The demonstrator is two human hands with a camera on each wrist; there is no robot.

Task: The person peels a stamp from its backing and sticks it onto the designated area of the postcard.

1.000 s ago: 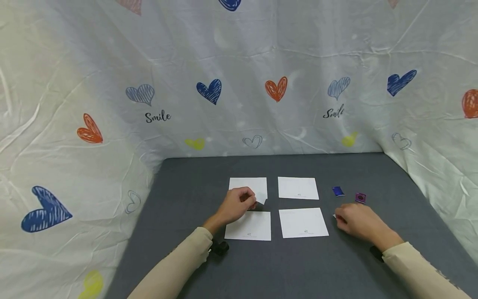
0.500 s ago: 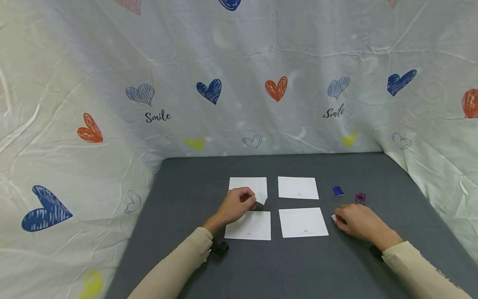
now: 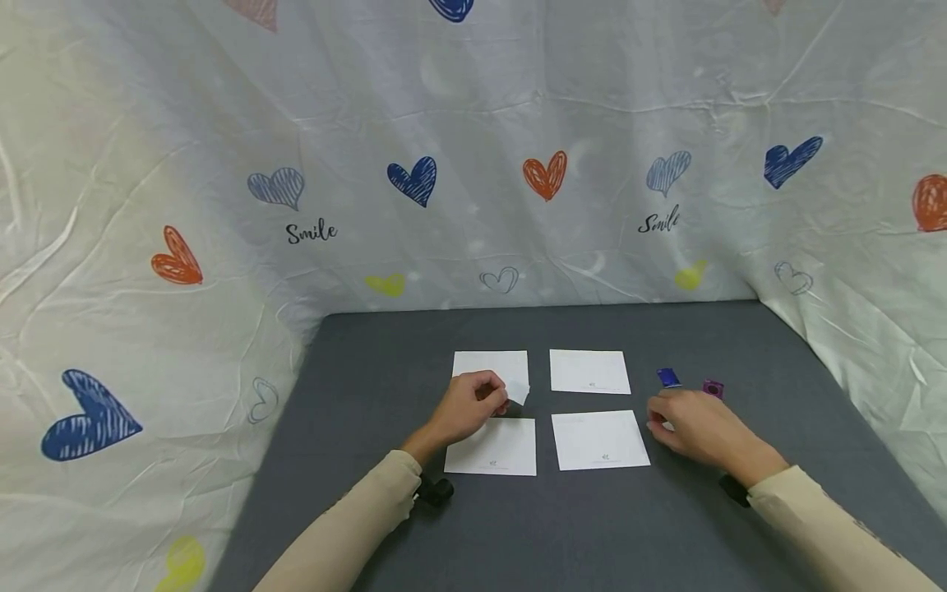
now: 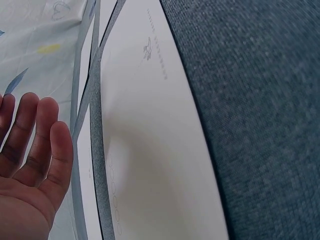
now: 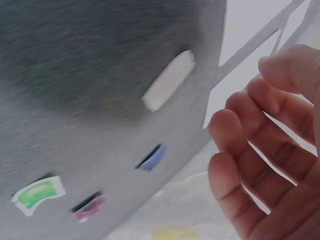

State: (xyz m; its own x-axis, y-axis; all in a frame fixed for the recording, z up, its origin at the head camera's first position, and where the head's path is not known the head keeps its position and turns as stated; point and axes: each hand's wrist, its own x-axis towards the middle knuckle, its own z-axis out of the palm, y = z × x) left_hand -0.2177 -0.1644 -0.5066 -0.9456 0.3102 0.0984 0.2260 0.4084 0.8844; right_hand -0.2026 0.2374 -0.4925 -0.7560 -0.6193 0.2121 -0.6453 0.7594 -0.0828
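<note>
My left hand (image 3: pixel 466 404) is over the gap between the two left cards, thumb and forefinger pinching a small pale packet (image 3: pixel 518 394). The packet overlaps the corner of the back left card (image 3: pixel 481 360); the left wrist view hides it and shows loosely bent fingers (image 4: pixel 47 125) over the front left card (image 4: pixel 145 125). My right hand (image 3: pixel 703 423) hovers right of the cards, fingers loosely curved, nothing held. Below it a small white packet (image 5: pixel 170 80) lies on the cloth, mostly hidden in the head view.
Beyond the right hand lie a blue packet (image 3: pixel 669 377) and a purple packet (image 3: pixel 713 388). A green and white packet (image 5: pixel 39 194) shows in the right wrist view. Two more white cards, the back right one (image 3: pixel 589 372) and the front right one (image 3: pixel 600 441), lie on the grey cloth (image 3: pixel 577 526).
The right hand has shifted left and slightly away from me, and its fingers have loosened. My left hand stays put, while the pale packet in it has turned a little.
</note>
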